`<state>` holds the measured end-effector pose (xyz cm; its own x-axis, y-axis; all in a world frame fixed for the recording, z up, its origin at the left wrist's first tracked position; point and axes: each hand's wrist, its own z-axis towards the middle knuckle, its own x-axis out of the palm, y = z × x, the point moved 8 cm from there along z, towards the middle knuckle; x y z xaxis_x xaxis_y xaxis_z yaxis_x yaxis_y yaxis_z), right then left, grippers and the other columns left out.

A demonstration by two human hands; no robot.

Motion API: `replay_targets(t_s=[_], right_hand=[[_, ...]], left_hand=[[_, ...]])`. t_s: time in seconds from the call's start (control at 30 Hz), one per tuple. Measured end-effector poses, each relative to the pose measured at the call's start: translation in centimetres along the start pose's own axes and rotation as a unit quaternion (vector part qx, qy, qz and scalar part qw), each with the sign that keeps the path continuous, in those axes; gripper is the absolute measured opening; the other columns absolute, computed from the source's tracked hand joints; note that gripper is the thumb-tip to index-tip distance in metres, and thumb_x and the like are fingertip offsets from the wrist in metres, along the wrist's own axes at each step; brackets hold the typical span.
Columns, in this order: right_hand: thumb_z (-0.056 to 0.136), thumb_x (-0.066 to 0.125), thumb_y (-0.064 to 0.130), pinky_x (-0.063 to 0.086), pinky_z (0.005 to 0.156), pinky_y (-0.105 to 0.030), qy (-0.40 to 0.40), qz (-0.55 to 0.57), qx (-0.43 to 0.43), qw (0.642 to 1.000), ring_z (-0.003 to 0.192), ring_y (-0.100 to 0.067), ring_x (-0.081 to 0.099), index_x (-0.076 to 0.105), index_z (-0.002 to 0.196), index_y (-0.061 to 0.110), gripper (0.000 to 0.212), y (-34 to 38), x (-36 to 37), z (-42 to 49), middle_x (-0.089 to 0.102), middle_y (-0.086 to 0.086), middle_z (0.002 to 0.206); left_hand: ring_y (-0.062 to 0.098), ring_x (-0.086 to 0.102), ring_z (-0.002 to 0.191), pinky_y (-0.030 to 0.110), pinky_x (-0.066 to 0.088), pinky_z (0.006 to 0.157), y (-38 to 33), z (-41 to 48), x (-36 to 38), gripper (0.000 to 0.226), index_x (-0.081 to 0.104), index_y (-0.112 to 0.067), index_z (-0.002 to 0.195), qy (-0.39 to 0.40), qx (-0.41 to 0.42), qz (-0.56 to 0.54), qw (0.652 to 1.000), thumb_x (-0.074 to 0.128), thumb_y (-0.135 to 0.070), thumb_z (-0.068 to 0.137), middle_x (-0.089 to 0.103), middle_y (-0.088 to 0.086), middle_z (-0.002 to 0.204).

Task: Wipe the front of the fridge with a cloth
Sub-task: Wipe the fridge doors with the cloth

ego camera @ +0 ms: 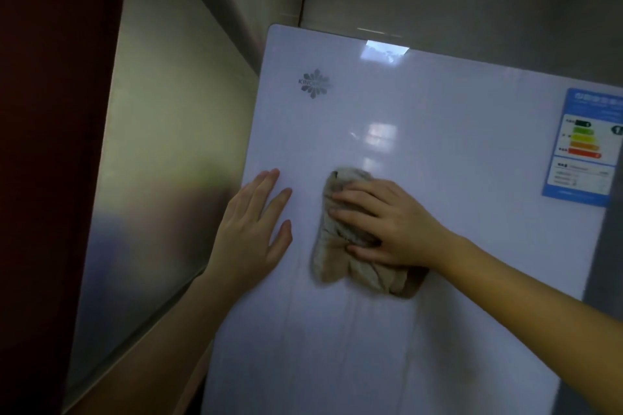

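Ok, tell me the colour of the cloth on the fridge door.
Beige-tan. The cloth lies crumpled under the right hand, seen best in the head view.

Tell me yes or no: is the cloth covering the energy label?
No, the beige cloth sits under the right hand mid-door, apart from the blue energy label at the right edge of the fridge door.

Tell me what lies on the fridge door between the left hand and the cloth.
Nothing: the head view shows only bare white door between the left hand and the cloth.

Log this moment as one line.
step: wiping | right hand: presses cloth on fridge door | left hand: flat on fridge door
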<state>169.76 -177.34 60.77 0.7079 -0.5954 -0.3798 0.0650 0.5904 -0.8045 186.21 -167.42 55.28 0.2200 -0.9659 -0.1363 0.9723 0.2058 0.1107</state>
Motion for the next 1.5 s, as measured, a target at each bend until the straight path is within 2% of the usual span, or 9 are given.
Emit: replay_targets(t_s=[0.23, 0.47, 0.73, 0.8, 1.0, 1.1, 1.27, 1.37, 1.5], right_hand=[[0.086, 0.076, 0.042, 0.04, 0.105, -0.045, -0.104, -0.019, 0.204, 0.973, 0.131, -0.033, 0.053, 0.068, 0.131, 0.012, 0.055, -4.3, -2.9, -2.0, 0.061, -0.012, 0.141], [0.089, 0.073, 0.044, 0.044, 0.105, -0.043, -0.031, -0.015, 0.078, 0.996, 0.129, -0.032, 0.059, 0.07, 0.129, 0.013, 0.051, 0.7, -0.6, -5.2, 0.063, -0.011, 0.14], [0.084, 0.076, 0.044, 0.04, 0.106, -0.046, -0.11, -0.057, 0.295, 0.947, 0.131, -0.035, 0.052, 0.066, 0.133, 0.013, 0.059, -8.8, -6.2, -9.9, 0.058, -0.011, 0.143], [0.082, 0.077, 0.045, 0.04, 0.106, -0.046, -0.1, -0.044, 0.276, 0.955, 0.131, -0.035, 0.052, 0.066, 0.132, 0.012, 0.061, -7.3, -5.1, -10.3, 0.058, -0.013, 0.143], [0.088, 0.071, 0.049, 0.043, 0.107, -0.042, 0.003, -0.015, 0.071, 0.997, 0.131, -0.032, 0.055, 0.069, 0.131, 0.013, 0.055, 0.1, -1.2, -13.7, 0.062, -0.012, 0.142], [0.085, 0.074, 0.049, 0.046, 0.104, -0.045, -0.037, -0.05, 0.137, 0.989, 0.128, -0.035, 0.058, 0.069, 0.13, 0.014, 0.057, -3.8, -3.4, -15.2, 0.063, -0.014, 0.139], [0.083, 0.076, 0.042, 0.039, 0.11, -0.047, -0.141, -0.042, 0.326, 0.934, 0.131, -0.034, 0.051, 0.066, 0.132, 0.011, 0.059, -10.9, -8.0, -17.6, 0.059, -0.012, 0.139], [0.082, 0.077, 0.043, 0.036, 0.111, -0.044, -0.13, -0.031, 0.322, 0.937, 0.133, -0.033, 0.05, 0.066, 0.133, 0.011, 0.06, -9.4, -6.9, -18.6, 0.058, -0.012, 0.141], [0.082, 0.076, 0.047, 0.039, 0.108, -0.045, -0.087, -0.011, 0.227, 0.97, 0.131, -0.032, 0.053, 0.068, 0.133, 0.014, 0.061, -3.6, -4.0, -20.7, 0.061, -0.012, 0.141]], left_hand=[[0.033, 0.039, 0.147, 0.045, 0.035, 0.117, -0.1, 0.0, 0.0, 0.047, 0.058, -0.007, 0.138, 0.003, -0.006, 0.0, 1.0, 0.049, -0.032, 0.098, 0.041, 0.017, 0.158], [0.039, 0.042, 0.143, 0.049, 0.033, 0.115, -1.6, 0.0, 0.1, 0.049, 0.059, -0.007, 0.137, 0.009, 0.003, 0.023, 1.0, 0.05, -0.033, 0.097, 0.042, 0.021, 0.156], [0.038, 0.044, 0.142, 0.048, 0.033, 0.116, -5.2, 3.7, 0.9, 0.048, 0.061, -0.009, 0.135, -0.003, 0.036, 0.016, 0.999, 0.049, -0.034, 0.096, 0.044, 0.02, 0.155], [0.038, 0.044, 0.142, 0.048, 0.034, 0.115, -6.6, 4.3, 1.4, 0.047, 0.061, -0.009, 0.135, -0.01, 0.039, 0.01, 0.999, 0.049, -0.034, 0.096, 0.044, 0.019, 0.155], [0.038, 0.043, 0.143, 0.052, 0.032, 0.117, -9.3, 4.3, 2.8, 0.047, 0.062, -0.009, 0.134, -0.014, 0.052, 0.022, 0.998, 0.048, -0.033, 0.096, 0.044, 0.021, 0.155], [0.039, 0.043, 0.142, 0.052, 0.031, 0.117, -9.3, 4.4, 2.7, 0.047, 0.062, -0.008, 0.133, -0.021, 0.047, 0.028, 0.998, 0.049, -0.033, 0.095, 0.045, 0.021, 0.155], [0.041, 0.04, 0.144, 0.053, 0.027, 0.119, -9.6, 4.2, 3.0, 0.05, 0.059, -0.005, 0.135, -0.015, 0.026, 0.022, 0.999, 0.048, -0.033, 0.095, 0.043, 0.022, 0.155], [0.04, 0.036, 0.146, 0.052, 0.024, 0.12, -10.0, 4.1, 3.1, 0.052, 0.054, -0.005, 0.138, -0.002, 0.008, 0.019, 1.0, 0.047, -0.033, 0.095, 0.039, 0.022, 0.158], [0.04, 0.036, 0.146, 0.053, 0.026, 0.119, -10.9, 3.6, 3.2, 0.054, 0.052, -0.006, 0.141, 0.004, -0.011, 0.025, 1.0, 0.046, -0.034, 0.096, 0.039, 0.021, 0.158]])
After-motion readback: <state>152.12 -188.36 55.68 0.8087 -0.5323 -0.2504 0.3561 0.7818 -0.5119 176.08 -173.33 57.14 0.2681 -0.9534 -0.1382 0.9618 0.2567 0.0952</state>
